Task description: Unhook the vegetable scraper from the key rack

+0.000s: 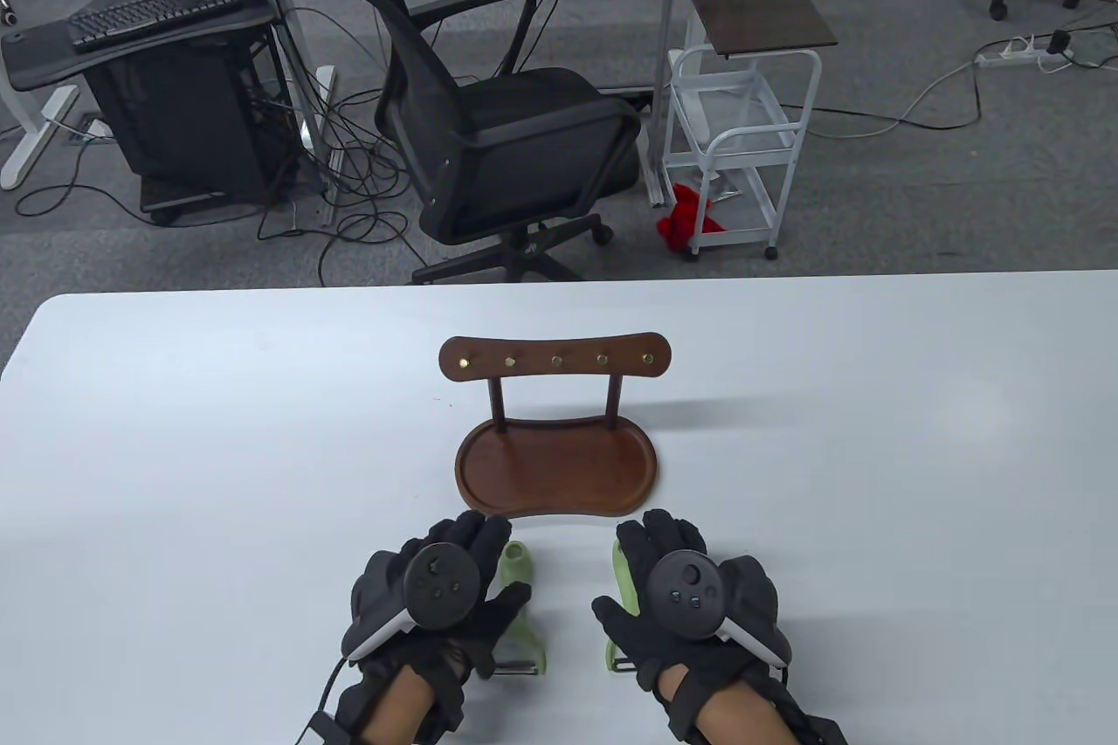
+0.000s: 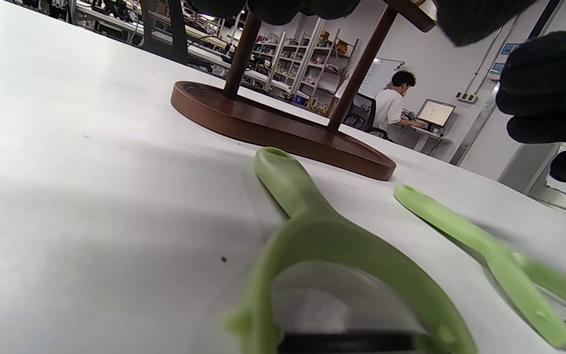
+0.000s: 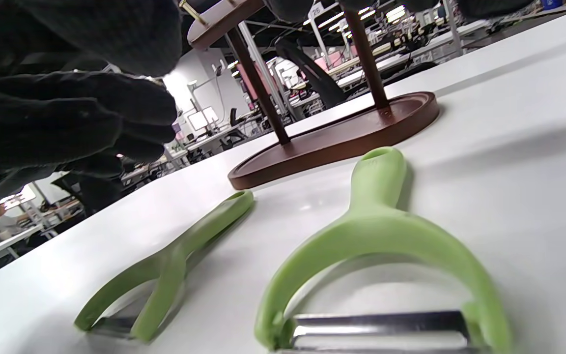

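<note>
The worktop (image 1: 175, 431) is the largest thing here, a white table with the key rack (image 1: 555, 431) standing near the middle of it, somewhat toward the near edge. The rack's top bar carries five brass hooks (image 1: 555, 361), and all of them show bare. Its base is a shallow kidney-shaped wooden tray (image 1: 559, 465), the only container in view, and it holds nothing that can be seen.

Judging by that, the unhooking looks done: both green vegetable scrapers lie flat on the worktop just in front of the tray, between it and the near edge. The left scraper (image 2: 312, 236) points its handle toward the tray with its blade end toward the person; the right scraper (image 3: 381, 231) lies the same way, a little apart from the first. What may be left is only to draw the hands away.

The left hand (image 1: 437, 596) hangs above the left scraper with its fingers spread and loosely extended, covering most of it in the table view. The right hand (image 1: 690, 596) does the same over the right scraper. The wrist views show both tools lying free with daylight over them, so neither hand seems to grip anything, though whether a fingertip brushes a handle cannot be told.
</note>
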Action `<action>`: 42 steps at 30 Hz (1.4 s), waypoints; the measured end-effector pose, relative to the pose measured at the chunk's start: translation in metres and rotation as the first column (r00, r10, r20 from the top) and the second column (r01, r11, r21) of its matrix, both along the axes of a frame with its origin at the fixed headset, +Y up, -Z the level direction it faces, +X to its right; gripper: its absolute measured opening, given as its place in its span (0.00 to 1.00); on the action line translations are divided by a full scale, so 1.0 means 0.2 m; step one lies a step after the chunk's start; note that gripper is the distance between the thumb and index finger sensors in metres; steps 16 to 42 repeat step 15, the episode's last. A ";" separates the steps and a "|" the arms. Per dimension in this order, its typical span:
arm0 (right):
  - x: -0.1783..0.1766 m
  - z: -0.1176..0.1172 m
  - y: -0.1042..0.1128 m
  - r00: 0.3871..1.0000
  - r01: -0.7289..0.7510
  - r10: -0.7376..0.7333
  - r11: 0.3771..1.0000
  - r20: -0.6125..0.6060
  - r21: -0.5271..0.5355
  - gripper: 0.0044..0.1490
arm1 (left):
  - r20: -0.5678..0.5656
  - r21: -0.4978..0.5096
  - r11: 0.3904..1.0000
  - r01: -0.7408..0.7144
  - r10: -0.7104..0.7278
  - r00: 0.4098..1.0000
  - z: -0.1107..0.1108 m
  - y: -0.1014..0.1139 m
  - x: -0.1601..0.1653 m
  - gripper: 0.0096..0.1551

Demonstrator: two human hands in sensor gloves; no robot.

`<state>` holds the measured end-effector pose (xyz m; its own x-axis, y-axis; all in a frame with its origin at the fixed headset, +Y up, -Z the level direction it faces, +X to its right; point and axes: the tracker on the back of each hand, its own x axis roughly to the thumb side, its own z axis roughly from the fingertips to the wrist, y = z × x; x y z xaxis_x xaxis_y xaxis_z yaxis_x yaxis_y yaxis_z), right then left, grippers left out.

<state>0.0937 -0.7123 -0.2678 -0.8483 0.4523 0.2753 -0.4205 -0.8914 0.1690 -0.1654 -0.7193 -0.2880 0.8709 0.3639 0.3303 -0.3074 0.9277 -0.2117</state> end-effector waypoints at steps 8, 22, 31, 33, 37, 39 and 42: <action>0.00 0.00 0.00 1.000 0.018 -0.018 1.000 -0.017 -0.004 0.51 | 0.009 0.006 1.000 0.008 -0.008 1.000 0.00 0.00 0.01 0.46; 0.00 -0.01 -0.01 0.999 0.037 -0.037 0.999 -0.025 -0.002 0.50 | 0.009 0.009 1.000 0.012 -0.012 1.000 0.00 0.00 0.01 0.46; 0.00 -0.01 -0.01 0.999 0.037 -0.037 0.999 -0.025 -0.002 0.50 | 0.009 0.009 1.000 0.012 -0.012 1.000 0.00 0.00 0.01 0.46; 0.00 -0.01 -0.01 0.999 0.037 -0.037 0.999 -0.025 -0.002 0.50 | 0.009 0.009 1.000 0.012 -0.012 1.000 0.00 0.00 0.01 0.46; 0.00 -0.01 -0.01 0.999 0.037 -0.037 0.999 -0.025 -0.002 0.50 | 0.009 0.009 1.000 0.012 -0.012 1.000 0.00 0.00 0.01 0.46; 0.00 -0.01 -0.01 0.999 0.037 -0.037 0.999 -0.025 -0.002 0.50 | 0.009 0.009 1.000 0.012 -0.012 1.000 0.00 0.00 0.01 0.46; 0.00 -0.01 -0.01 0.999 0.037 -0.037 0.999 -0.025 -0.002 0.50 | 0.009 0.009 1.000 0.012 -0.012 1.000 0.00 0.00 0.01 0.46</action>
